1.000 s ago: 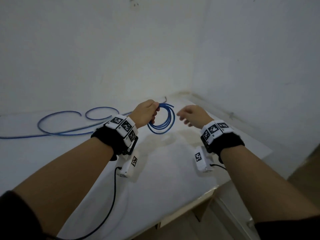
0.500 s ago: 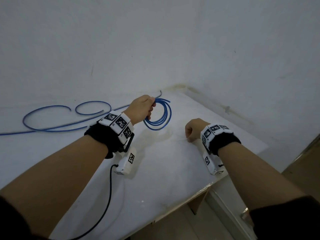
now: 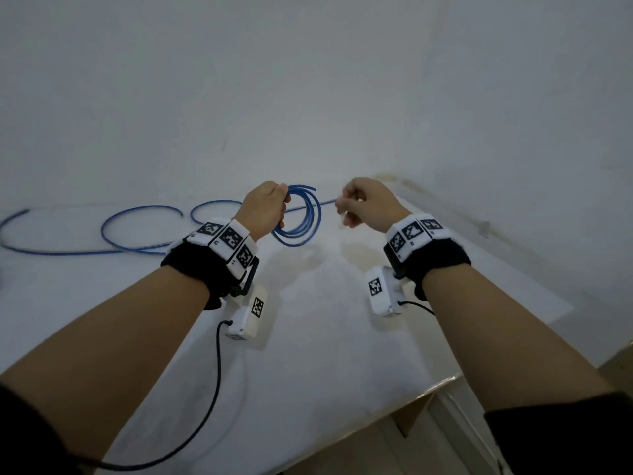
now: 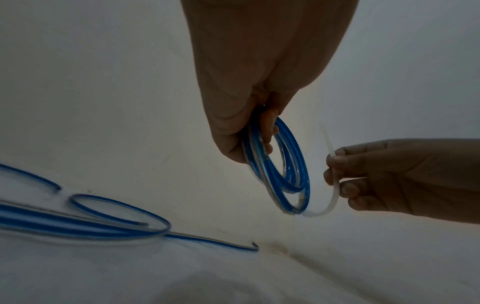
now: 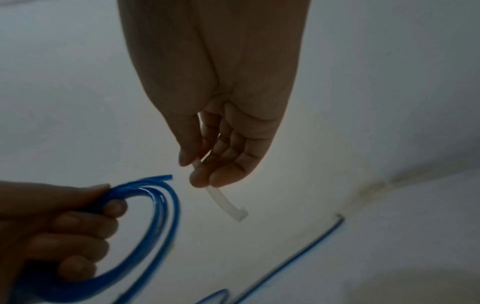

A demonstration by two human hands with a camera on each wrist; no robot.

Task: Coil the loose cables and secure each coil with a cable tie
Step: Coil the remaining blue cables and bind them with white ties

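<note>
white table (image 3: pixel 308 337) against white walls, left hand (image 3: pixel 265 209) gripping blue coil (image 3: pixel 303 217), right hand (image 3: pixel 368 205) pinching cable tie (image 5: pixel 226 202)

The head view looks forward and down over both forearms at the white table (image 3: pixel 308 354) corner. 2 wrist views look close along each palm; all 3 share the blue coil (image 3: pixel 301 214).

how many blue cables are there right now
2: a coiled cable held in the left hand, and a loose cable on the table. More may lie outside the view.
</note>
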